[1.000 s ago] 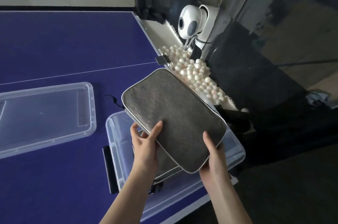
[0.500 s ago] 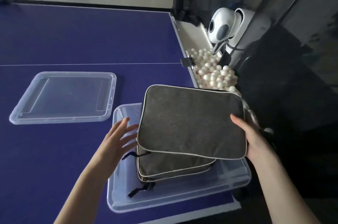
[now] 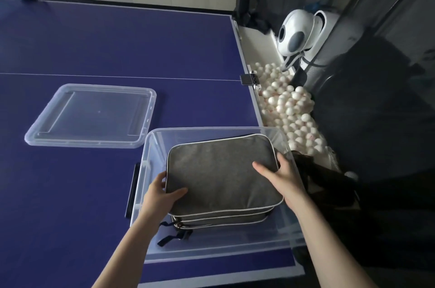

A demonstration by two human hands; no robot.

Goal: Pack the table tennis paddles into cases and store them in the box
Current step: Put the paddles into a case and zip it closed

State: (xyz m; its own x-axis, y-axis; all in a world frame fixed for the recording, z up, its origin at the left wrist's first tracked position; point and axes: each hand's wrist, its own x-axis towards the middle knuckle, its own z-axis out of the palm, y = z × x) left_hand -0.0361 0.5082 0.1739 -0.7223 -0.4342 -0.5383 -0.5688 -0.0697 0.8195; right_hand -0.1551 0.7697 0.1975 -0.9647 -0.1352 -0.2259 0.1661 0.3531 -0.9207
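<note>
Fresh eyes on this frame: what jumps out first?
Two hands, left and right, each with a grip on the top grey fabric case with white piping, stacked on others inside the clear plastic box at the near table edge. The clear lid lies on the blue table to its left; a heap of white balls sits past the right edge.

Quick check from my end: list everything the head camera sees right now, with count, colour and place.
paddle cases: at least two, grey with white piping, stacked inside the box
box: one, clear plastic, near table edge
lid: one, clear, flat on table, left of box
table: one, blue with white line
balls: many, white, in the trough past the table's right edge
ball machine: one, white, behind the balls
left hand: gripping top case's near-left corner
right hand: gripping top case's right edge
</note>
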